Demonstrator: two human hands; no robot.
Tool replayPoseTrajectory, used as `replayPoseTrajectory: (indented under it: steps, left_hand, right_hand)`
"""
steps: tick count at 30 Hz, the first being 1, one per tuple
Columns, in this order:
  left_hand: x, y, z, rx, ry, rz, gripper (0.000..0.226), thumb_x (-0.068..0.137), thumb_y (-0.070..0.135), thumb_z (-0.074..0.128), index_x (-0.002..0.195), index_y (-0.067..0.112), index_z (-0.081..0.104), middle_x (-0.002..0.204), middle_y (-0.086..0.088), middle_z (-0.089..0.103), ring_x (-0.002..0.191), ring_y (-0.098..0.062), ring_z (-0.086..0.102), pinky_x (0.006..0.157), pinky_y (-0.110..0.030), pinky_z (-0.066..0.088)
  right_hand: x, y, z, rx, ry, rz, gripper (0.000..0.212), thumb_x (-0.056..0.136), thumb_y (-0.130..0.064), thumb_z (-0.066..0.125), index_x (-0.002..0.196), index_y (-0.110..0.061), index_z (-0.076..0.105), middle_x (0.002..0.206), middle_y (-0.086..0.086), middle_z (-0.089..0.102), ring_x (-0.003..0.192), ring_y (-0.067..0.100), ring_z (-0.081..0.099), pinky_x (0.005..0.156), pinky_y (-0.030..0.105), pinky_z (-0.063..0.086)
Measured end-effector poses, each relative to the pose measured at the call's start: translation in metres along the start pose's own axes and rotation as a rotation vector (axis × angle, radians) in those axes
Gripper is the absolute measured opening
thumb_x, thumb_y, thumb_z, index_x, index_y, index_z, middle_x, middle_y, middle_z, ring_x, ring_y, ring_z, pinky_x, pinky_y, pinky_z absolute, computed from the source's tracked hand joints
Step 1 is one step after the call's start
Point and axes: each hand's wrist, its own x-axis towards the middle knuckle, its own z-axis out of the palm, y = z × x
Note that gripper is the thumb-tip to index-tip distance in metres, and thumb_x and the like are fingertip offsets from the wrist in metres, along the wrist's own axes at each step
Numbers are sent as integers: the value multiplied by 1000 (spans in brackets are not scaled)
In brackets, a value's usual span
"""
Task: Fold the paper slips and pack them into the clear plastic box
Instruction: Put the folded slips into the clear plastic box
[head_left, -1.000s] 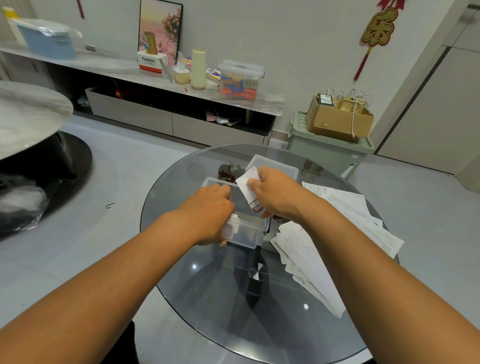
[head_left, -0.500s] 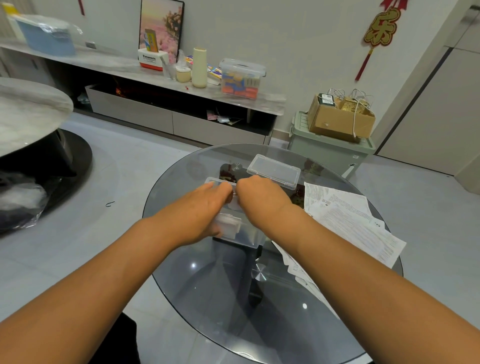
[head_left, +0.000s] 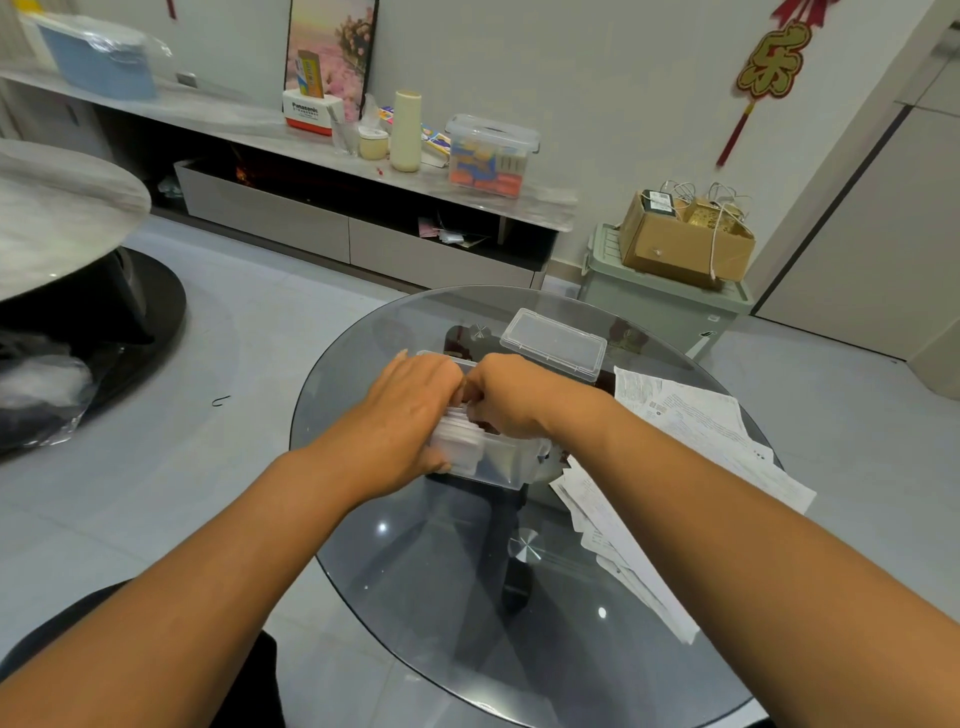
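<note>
**tablecam_fan:** Both hands are right on top of the clear plastic box (head_left: 498, 460). The left hand (head_left: 405, 415) lies over the box's left end with fingers mostly straight, reaching across the top toward the far rim, thumb down at the near left corner. Looks like it's pressing on the folded paper slips (head_left: 457, 441) standing packed in that end. The right hand (head_left: 511, 397) is curled, knuckles up, fingertips tucked down into the box right beside the left hand's fingers. Its back covers the tips, so I can't tell if it's pinching a slip or just pushing.

**glass_top_guy:** Which way is the box sitting?

**tablecam_fan:** Middle of the round glass table (head_left: 415, 597), long axis running from near-left to far-right... wait, no, more near-right to far-left, a bit diagonal to the camera. Open top faces up. The slips stand on edge, stacked along that long axis, bunched at the near-left part. The near-right part of the box looks see-through, and I can't tell what's in there.

**glass_top_guy:** And the lid?

**tablecam_fan:** The clear lid (head_left: 553, 343) lies flat just behind the box, on the far right side, apart from both hands. Loose unfolded paper sheets (head_left: 696, 426) are spread on the table's right side, fanned out from beside the box toward the near right edge, some overlapping each other.

**glass_top_guy:** Background?

**tablecam_fan:** A cardboard box (head_left: 680, 244) sits on a green bin (head_left: 654, 306) past the table.
</note>
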Motion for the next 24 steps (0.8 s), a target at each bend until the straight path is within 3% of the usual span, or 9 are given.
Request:
replayPoseTrajectory:
  steps: [1, 4, 6, 8, 13, 18, 21, 24]
  left_hand:
    - [0, -1, 1, 13, -3, -12, 59, 70, 28, 88, 103, 26, 39, 107, 8, 40, 98, -13, 35, 111, -36, 34]
    - [0, -3, 3, 30, -31, -37, 59, 71, 31, 89, 107, 28, 42, 113, 7, 45, 110, -19, 43, 99, -41, 46]
    - [1, -6, 6, 116, -85, -33, 56, 76, 37, 85, 118, 24, 50, 126, 4, 51, 134, -23, 38, 109, -41, 40]
    - [2, -8, 9, 204, -94, -13, 61, 80, 41, 81, 130, 21, 52, 135, 1, 53, 144, -24, 30, 119, -41, 30]
    - [1, 0, 8, 289, -68, -53, 89, 83, 41, 79, 152, 19, 29, 148, -4, 44, 142, -24, 31, 123, -38, 18]
    - [1, -4, 14, 467, -6, 2, 76, 81, 50, 76, 143, 16, 47, 144, -6, 43, 140, -27, 36, 124, -52, 5]
    - [1, -6, 18, 402, 13, 11, 83, 76, 43, 84, 143, 14, 44, 141, -7, 44, 134, -28, 40, 122, -48, 21]
    - [1, -7, 17, 292, 29, 11, 71, 71, 36, 88, 128, 12, 54, 132, -6, 47, 121, -24, 48, 102, -34, 44]
  right_hand:
    - [1, -1, 2, 16, 20, 9, 20, 97, -8, 60, 100, -15, 78, 97, 8, 74, 91, 28, 68, 86, 40, 57]
    - [2, -3, 5, 85, 78, 41, 19, 95, -13, 68, 109, -19, 80, 105, 8, 76, 96, 28, 70, 91, 46, 59]
    - [1, -3, 2, 95, 79, 65, 22, 95, -16, 70, 115, -16, 78, 110, 8, 76, 101, 26, 70, 94, 43, 58]
    - [2, 0, -3, 51, 71, 109, 24, 94, -14, 69, 118, -10, 74, 113, 9, 73, 104, 28, 69, 96, 41, 57]
    - [3, 2, -5, 27, 65, 169, 29, 91, -8, 65, 119, -5, 71, 113, 16, 71, 105, 34, 69, 93, 44, 57]
    - [7, -3, 4, 60, 73, 173, 22, 100, -19, 64, 115, -8, 76, 111, 13, 73, 104, 31, 68, 96, 43, 57]
    - [9, -4, 8, 162, 181, 196, 27, 100, -27, 63, 104, -5, 77, 101, 15, 73, 97, 32, 69, 90, 44, 58]
    - [13, -7, 13, 176, 241, 214, 30, 97, -34, 67, 99, -5, 76, 92, 10, 71, 90, 29, 68, 83, 37, 57]
